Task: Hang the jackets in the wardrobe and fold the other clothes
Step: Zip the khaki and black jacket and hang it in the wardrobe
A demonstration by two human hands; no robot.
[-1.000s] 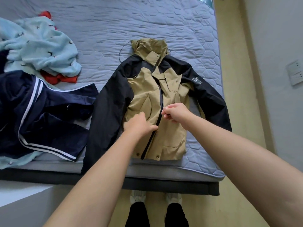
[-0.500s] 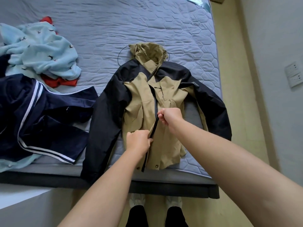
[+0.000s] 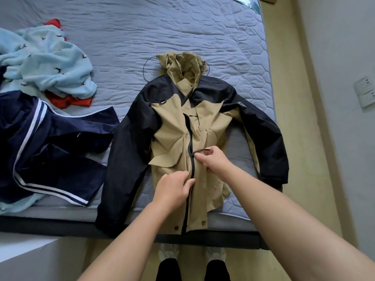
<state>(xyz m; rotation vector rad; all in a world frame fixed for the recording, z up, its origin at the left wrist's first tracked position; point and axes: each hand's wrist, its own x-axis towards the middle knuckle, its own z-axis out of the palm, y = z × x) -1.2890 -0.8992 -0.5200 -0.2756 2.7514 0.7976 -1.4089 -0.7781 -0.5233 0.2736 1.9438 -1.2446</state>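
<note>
Fingers, right hand (image 3: 216, 162): bunched together, pinching the black zip pull (image 3: 203, 150) midway up the front of the jacket (image 3: 172, 126).
Fingers, left hand (image 3: 172, 188): curled, thumb forward, gripping the tan cloth just beside the zip, lower down.
Arms: both bare, stretched forward over the near edge of the bed (image 3: 182, 27).
Jacket: flat on its back on the bed, hood away from the person, black sleeves down each side, tan front creased, hem with two snaps at the mattress edge.
Beside it: navy white-striped garment (image 3: 50, 149), pale blue fleece (image 3: 46, 65) over something red (image 3: 69, 101).
</note>
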